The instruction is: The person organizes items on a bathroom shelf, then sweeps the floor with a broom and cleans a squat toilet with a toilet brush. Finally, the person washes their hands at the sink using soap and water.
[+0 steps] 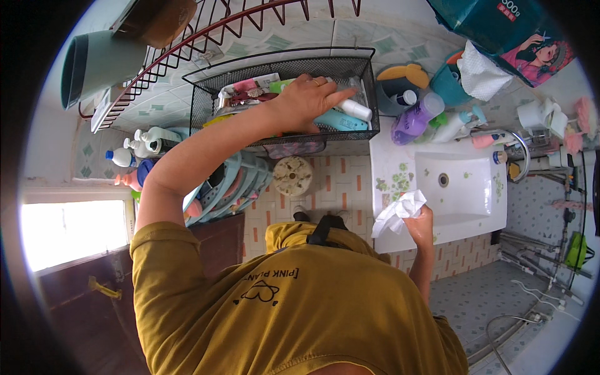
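Observation:
My left hand (307,101) reaches over a black wire-mesh basket (281,137) on the tiled wall, in among the toiletries inside it. Its index finger extends beside a white-capped tube (355,109), and a light-blue tube (344,122) lies just below. Some of its fingertips are hidden, so a hold on anything is not clear. In my right hand (422,226) is a crumpled white tissue or cloth (401,211), above the near left corner of the white washbasin (393,154). Leaf decals (398,182) mark the basin's top.
Beyond the basin stand a purple bottle (415,122), a white pump bottle (452,126) and a teal cup (447,84). A curved metal faucet (524,154) is at its right. A red wire rack (201,35) hangs upper left. Below the basket are a round stool (292,176) and a blue plastic shelf (229,187).

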`<control>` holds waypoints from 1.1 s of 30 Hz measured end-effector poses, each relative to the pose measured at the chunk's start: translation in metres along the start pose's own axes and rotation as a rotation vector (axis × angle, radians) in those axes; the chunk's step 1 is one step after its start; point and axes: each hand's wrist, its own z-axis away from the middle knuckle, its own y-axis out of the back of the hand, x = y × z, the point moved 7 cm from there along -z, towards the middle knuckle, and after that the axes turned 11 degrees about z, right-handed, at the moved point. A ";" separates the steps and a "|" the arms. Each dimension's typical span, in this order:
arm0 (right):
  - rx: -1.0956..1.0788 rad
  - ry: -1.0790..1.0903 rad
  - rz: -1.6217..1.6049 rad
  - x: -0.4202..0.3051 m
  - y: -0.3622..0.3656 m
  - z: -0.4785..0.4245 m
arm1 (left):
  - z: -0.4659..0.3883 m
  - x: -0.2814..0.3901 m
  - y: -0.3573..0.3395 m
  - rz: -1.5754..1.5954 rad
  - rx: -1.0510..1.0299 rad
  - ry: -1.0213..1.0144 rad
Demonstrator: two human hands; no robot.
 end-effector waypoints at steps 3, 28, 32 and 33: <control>-0.033 0.017 0.007 -0.001 -0.008 -0.003 | -0.003 -0.008 0.002 0.095 0.063 -0.041; -0.012 -0.023 -0.045 0.001 -0.004 -0.006 | 0.048 -0.046 0.004 1.426 -0.060 0.685; -0.029 0.022 -0.002 -0.001 -0.012 -0.007 | 0.044 -0.043 -0.029 1.897 0.060 0.931; -0.027 0.029 0.014 0.003 -0.012 -0.007 | 0.038 -0.035 -0.028 1.998 0.153 0.940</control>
